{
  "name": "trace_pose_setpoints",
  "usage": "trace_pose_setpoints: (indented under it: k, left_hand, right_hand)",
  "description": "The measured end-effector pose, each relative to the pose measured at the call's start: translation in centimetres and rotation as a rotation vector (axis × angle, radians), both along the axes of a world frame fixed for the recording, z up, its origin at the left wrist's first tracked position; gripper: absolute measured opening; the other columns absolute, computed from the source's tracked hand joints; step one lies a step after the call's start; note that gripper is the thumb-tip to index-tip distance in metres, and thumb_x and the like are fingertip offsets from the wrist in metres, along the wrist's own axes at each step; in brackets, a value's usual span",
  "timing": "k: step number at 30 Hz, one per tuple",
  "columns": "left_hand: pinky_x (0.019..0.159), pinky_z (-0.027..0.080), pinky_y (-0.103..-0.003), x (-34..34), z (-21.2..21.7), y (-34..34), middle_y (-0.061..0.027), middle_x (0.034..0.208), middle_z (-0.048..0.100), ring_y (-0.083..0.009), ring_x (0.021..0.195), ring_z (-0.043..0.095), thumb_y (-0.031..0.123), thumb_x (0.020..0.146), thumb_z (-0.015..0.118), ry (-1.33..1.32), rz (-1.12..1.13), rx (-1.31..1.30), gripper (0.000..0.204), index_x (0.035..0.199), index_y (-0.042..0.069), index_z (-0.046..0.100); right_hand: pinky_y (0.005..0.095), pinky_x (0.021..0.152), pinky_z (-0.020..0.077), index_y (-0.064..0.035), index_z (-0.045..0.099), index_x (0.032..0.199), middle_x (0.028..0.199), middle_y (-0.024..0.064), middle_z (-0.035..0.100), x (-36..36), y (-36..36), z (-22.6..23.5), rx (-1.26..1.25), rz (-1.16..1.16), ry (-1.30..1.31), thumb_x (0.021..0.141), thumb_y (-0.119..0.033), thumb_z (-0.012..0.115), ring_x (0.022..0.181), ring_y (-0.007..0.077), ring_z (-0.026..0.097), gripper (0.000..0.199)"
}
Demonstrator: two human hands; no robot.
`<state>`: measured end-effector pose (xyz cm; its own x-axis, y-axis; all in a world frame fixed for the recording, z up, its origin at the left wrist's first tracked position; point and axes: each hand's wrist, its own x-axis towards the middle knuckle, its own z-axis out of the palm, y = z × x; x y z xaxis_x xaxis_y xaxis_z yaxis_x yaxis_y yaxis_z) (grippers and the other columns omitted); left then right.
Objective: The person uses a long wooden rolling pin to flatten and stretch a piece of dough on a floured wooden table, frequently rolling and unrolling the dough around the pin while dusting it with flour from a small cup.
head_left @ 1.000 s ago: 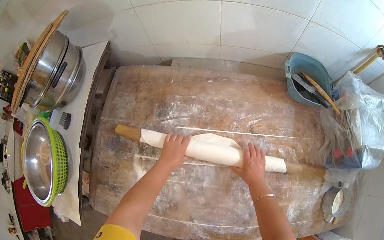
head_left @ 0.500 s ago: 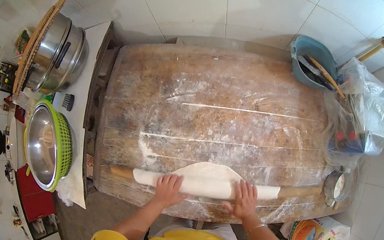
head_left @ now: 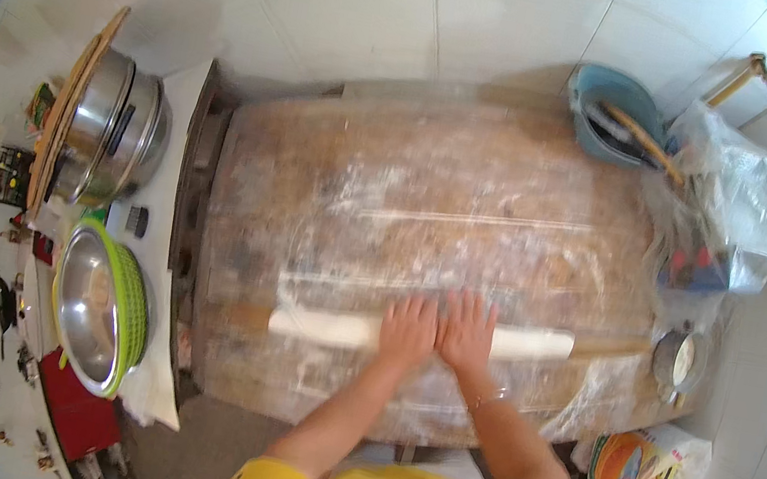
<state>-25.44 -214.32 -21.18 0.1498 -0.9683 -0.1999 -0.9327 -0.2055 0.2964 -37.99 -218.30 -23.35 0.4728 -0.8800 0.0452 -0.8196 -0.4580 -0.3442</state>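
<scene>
A sheet of white dough (head_left: 325, 327) is wrapped round a long wooden rolling pin (head_left: 611, 348) near the front of a floury wooden table (head_left: 455, 175). The bare pin sticks out at the right of the dough. My left hand (head_left: 409, 329) and my right hand (head_left: 467, 335) lie side by side on the middle of the roll, almost touching. Both have their fingers stretched forward, palms down, pressing on the dough. They hide the part of the roll beneath them.
At the table's right stand a metal cup of flour (head_left: 682, 361) and a plastic-covered box (head_left: 748, 214). A blue basin (head_left: 615, 116) holding a wooden-handled brush is at the back right. Left are steel pots (head_left: 118, 129), a green basket (head_left: 127, 318) with a steel bowl, and a small brush (head_left: 137, 221).
My hands have come together from the roll's two sides to its middle and moved forward. The roll has gone slightly away from me, and the loose dough flap behind it no longer shows.
</scene>
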Motion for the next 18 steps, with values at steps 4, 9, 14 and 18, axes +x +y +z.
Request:
trace_pose_setpoints:
  k: [4,9,14,18]
  left_hand:
    - [0.102,0.034,-0.051,2.0,-0.3,-2.8,-0.0136,0.13,0.053,-0.0306,0.122,0.047,0.037,0.087,0.058,-0.116,0.075,-0.212,0.046,0.123,0.009,0.057]
    - [0.108,0.027,-0.055,6.3,-1.9,9.8,-0.0147,0.138,0.049,-0.0337,0.13,0.042,0.047,0.086,0.058,-0.133,-0.023,-0.187,0.061,0.134,0.009,0.052]
    - [0.11,0.024,-0.055,7.9,-2.0,5.4,-0.0177,0.14,0.045,-0.0352,0.131,0.039,0.048,0.085,0.059,-0.127,-0.042,-0.074,0.065,0.137,0.01,0.048]
    - [0.112,0.023,-0.055,10.6,-0.8,-4.8,-0.0171,0.143,0.041,-0.0352,0.134,0.036,0.052,0.083,0.062,-0.316,-0.001,-0.264,0.073,0.14,0.01,0.044]
  right_hand:
    - [0.0576,0.113,0.0163,-0.0074,0.044,0.141,0.147,0.0194,0.039,1.3,-4.6,0.3,0.013,-0.131,-0.002,0.092,-0.037,0.052,0.135,0.0375,0.038,0.058]
    - [0.0586,0.113,0.0179,-0.0073,0.044,0.141,0.146,0.0192,0.041,-7.5,1.6,1.2,0.019,0.054,-0.019,0.089,-0.043,0.055,0.133,0.0413,0.038,0.064]
    - [0.0594,0.112,0.0192,-0.0066,0.044,0.14,0.146,0.0199,0.04,-6.0,-1.6,0.9,0.003,0.047,0.046,0.087,-0.042,0.057,0.133,0.0413,0.037,0.065]
    - [0.0565,0.113,0.0207,-0.0018,0.042,0.14,0.149,0.0204,0.034,-2.7,-10.7,0.5,-0.167,-0.039,0.044,0.081,-0.049,0.064,0.138,0.0377,0.03,0.078]
